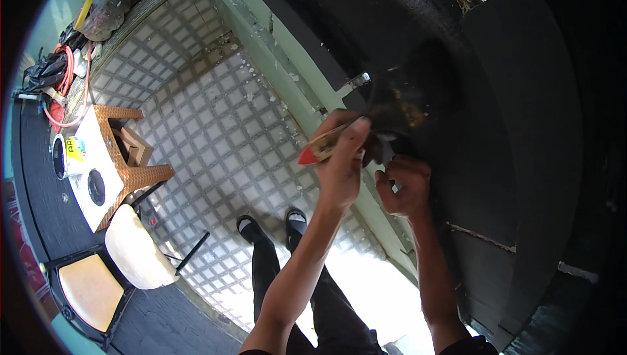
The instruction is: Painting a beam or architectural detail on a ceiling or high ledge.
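My left hand (341,167) is closed round a tan, slim object with a red end (307,155); its kind is hard to make out, since my fingers cover most of it. Close to its right, my right hand (406,188) is curled with its fingertips bent in, and whatever it may grip is hidden. A small pale, blurred piece (386,138) shows between the two hands. Both hands are in front of a large black-painted panel (486,178) with a smeared brownish patch (410,110) just beyond the left hand.
Pale green framing (287,71) runs along the panel beside a tiled floor (196,80). At left stand a brown woven-look stool (124,134) bearing a paint bucket (68,156) and a dark round lid (96,186), plus chairs (138,250). A red hose (67,71) lies farther back.
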A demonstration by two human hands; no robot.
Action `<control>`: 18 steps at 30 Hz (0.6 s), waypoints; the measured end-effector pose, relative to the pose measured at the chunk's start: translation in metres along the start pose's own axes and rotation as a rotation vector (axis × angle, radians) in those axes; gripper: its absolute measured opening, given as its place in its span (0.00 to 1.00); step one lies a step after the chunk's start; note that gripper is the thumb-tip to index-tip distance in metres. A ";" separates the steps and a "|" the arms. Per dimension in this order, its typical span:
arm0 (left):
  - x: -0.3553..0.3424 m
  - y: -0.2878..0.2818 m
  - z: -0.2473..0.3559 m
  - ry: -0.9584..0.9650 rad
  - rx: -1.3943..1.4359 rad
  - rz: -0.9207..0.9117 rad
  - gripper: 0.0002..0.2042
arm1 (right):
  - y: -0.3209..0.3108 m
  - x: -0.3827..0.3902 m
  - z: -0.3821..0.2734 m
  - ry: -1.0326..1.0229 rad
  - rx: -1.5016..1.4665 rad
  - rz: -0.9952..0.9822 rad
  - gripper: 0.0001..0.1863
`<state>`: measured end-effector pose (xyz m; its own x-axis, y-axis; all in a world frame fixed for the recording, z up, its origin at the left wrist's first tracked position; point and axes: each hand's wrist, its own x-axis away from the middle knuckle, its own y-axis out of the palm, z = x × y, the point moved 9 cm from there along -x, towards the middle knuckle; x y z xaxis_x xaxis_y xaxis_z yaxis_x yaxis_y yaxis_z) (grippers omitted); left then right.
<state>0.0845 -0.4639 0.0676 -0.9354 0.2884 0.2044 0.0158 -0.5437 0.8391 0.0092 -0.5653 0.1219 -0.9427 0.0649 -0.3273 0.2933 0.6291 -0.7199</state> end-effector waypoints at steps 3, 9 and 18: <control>-0.003 -0.021 -0.016 0.026 -0.051 0.036 0.10 | 0.002 -0.001 -0.004 -0.013 -0.007 -0.004 0.13; 0.012 -0.063 -0.026 -0.012 -0.104 0.104 0.07 | 0.000 -0.001 0.001 0.000 0.014 -0.009 0.13; 0.007 -0.043 0.001 0.103 -0.311 0.196 0.11 | 0.004 -0.004 0.000 0.009 0.068 -0.048 0.13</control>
<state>0.0776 -0.4375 0.0333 -0.9561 0.0829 0.2811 0.1049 -0.7988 0.5924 0.0142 -0.5637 0.1205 -0.9572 0.0435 -0.2861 0.2578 0.5779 -0.7744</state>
